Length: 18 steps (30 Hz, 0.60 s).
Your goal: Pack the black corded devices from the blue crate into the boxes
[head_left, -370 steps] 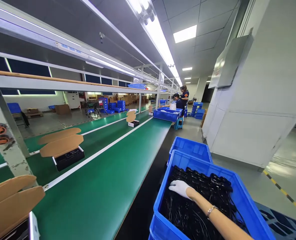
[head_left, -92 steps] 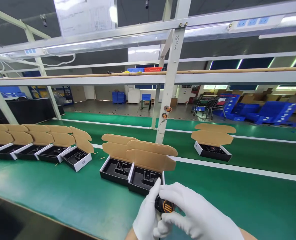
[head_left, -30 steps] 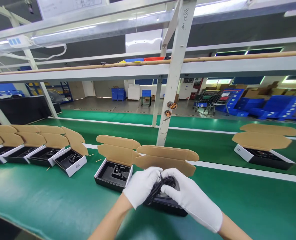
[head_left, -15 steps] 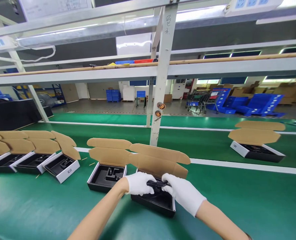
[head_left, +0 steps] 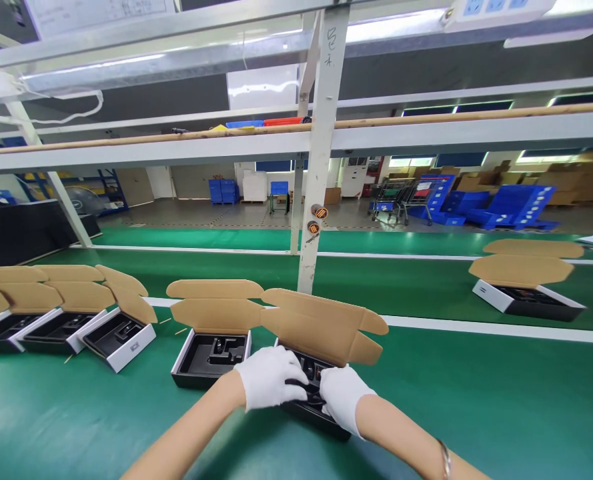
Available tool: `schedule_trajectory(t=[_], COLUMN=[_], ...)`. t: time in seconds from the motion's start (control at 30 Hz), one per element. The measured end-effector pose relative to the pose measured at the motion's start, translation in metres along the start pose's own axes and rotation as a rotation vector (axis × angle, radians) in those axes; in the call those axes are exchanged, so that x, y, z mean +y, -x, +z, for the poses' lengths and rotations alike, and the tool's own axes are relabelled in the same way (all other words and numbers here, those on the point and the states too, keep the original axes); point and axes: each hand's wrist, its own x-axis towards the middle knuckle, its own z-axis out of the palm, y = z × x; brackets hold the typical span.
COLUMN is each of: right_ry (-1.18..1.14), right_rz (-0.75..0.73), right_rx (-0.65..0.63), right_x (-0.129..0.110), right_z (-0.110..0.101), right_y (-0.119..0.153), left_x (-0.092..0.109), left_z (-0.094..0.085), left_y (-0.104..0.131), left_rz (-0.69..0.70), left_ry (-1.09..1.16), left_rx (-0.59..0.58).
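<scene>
In front of me stands an open box with a black tray (head_left: 312, 419) and a raised brown cardboard lid (head_left: 321, 327). A bundled black cable (head_left: 316, 400) lies low in its near part, largely covered by my fingers. My left hand (head_left: 271, 377), in a white glove, reaches over the box's left side with thumb and fingers about the cable. From the right, my gloved right hand (head_left: 345, 399) has its curled fingers down in the tray on the cable. Small dark parts (head_left: 310, 368) show in the tray's far section between my hands.
Another open box (head_left: 196, 381) stands just left, with a black fitting in its tray. Several similar boxes (head_left: 121, 343) line the far left. One more box (head_left: 531, 300) sits on the green belt at the right. A white post (head_left: 316, 167) rises behind my box.
Both hands have lowered the cable bundle into the tray and my right hand has drawn nearer to me. The small parts in the far section have come into view.
</scene>
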Motion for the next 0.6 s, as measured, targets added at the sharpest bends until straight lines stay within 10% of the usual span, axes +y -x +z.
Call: schedule_trajectory(t=[0.17,0.37,0.5,0.6], right_ry=[-0.056,0.014,-0.061,-0.076], right_rz=[-0.087,-0.049,0.131,0.288], right_rx=[0.060,0.174,0.181,0.164], right_x=[-0.004,-0.011,0.050,0.109], right_z=[-0.004,0.039,0.050,0.033], right_y=[0.014,0.040,0.060,0.051], left_x=[0.013,0.014,-0.035,-0.093], left_z=[0.028,0.029,0.022,0.021], left_y=[0.010,0.023,0.090,0.149], left_rz=[-0.022,0.042,-0.202,-0.368], left_ry=[-0.139,-0.229,-0.467,-0.601], left_rx=[0.060,0.272,0.592,0.549])
